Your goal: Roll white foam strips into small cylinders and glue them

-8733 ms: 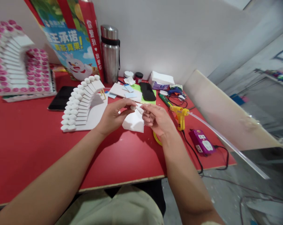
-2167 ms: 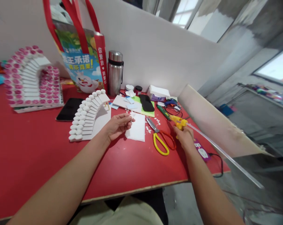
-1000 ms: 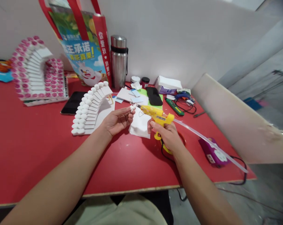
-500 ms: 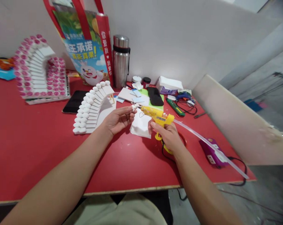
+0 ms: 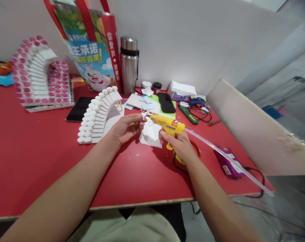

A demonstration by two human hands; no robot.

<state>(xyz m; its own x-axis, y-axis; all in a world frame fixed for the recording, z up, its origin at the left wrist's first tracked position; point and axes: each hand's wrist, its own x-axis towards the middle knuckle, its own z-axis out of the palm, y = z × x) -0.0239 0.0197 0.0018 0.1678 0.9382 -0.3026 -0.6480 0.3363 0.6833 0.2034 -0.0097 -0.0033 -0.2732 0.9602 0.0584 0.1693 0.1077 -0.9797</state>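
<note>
My right hand [image 5: 176,143] is wrapped around a yellow hot glue gun [image 5: 165,122], a long clear glue stick [image 5: 210,144] trailing from its back end. At the nozzle, my left hand [image 5: 129,127] pinches a small white piece [image 5: 144,115], too small to make out fully. To the left of that hand stands a curved white model staircase [image 5: 102,117], its outer edge lined with white oval pads. White paper sheets [image 5: 150,134] lie beneath the glue gun's tip.
Behind the staircase lie a dark tablet [image 5: 78,109], a printed bag [image 5: 92,50] and a steel flask [image 5: 129,65]. A pink-and-white finished-looking model [image 5: 38,77] stands far left. A black phone [image 5: 167,103], green cutter [image 5: 188,114] and purple power box [image 5: 228,163] occupy the right.
Both hands keep nearly the same pose, with the nozzle still at the white piece. The glue gun tilts slightly, and the whole view shifts a little.
</note>
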